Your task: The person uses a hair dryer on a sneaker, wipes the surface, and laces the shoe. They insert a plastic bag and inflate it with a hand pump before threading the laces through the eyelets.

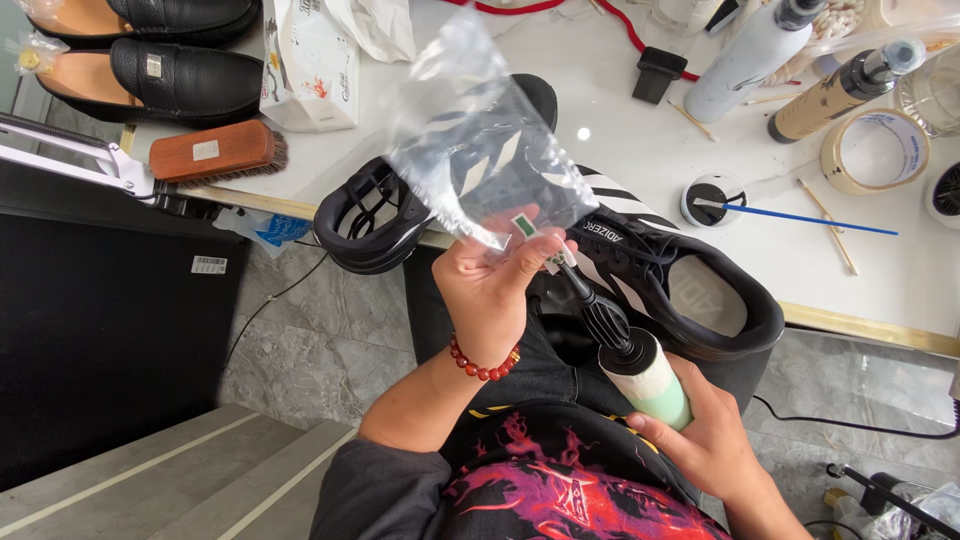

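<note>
Right hand [715, 440] wrapped round green bottle [655, 385], nozzle up. Clear bag [480, 140] pinched by left hand [495, 285] fingers [535, 250] above black striped shoe [690, 290] at bench [620, 140] edge.

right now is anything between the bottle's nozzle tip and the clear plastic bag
Nothing visible. The right hand holds the pale green bottle, and its black nozzle runs straight up to the clear plastic bag, whose lower edge the left hand pinches.
</note>
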